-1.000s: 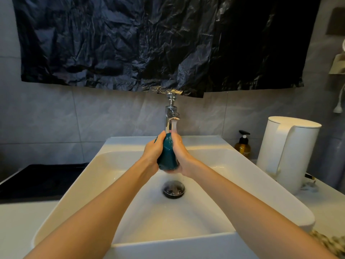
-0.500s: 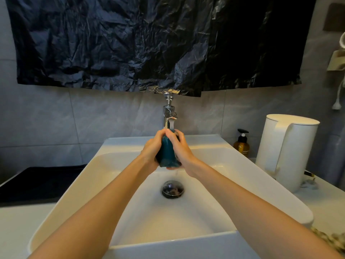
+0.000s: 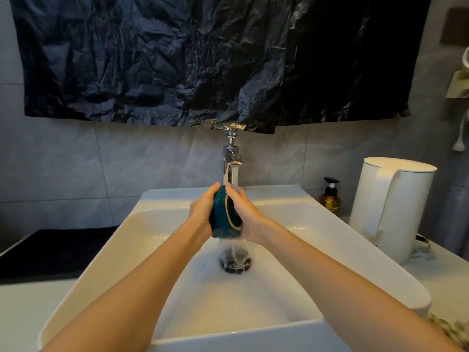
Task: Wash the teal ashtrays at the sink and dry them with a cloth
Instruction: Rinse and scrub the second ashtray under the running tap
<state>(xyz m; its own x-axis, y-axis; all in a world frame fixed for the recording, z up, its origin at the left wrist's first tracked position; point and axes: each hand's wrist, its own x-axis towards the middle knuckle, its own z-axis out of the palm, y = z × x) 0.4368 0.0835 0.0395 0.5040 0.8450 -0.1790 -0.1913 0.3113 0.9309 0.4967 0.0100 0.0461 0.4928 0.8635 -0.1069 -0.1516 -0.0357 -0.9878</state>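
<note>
Now, ashtray [image 3: 221, 221]: turn it under the tap [image 3: 232, 154], near the sink's [image 3: 279, 196] back edge.
Hands: left hand [image 3: 201, 212] grips its back, right hand [image 3: 247, 217] curls over its rim; hold firmly.

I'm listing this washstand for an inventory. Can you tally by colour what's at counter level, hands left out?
White: 2, sink and jug
Black: 1, flat panel
Teal: 1, ashtray
Amber: 1, pump bottle
Chrome: 1, tap
Patterned: 1, cloth, partly cut off
Total: 7; the small bits by the jug's base are unclear.
</note>
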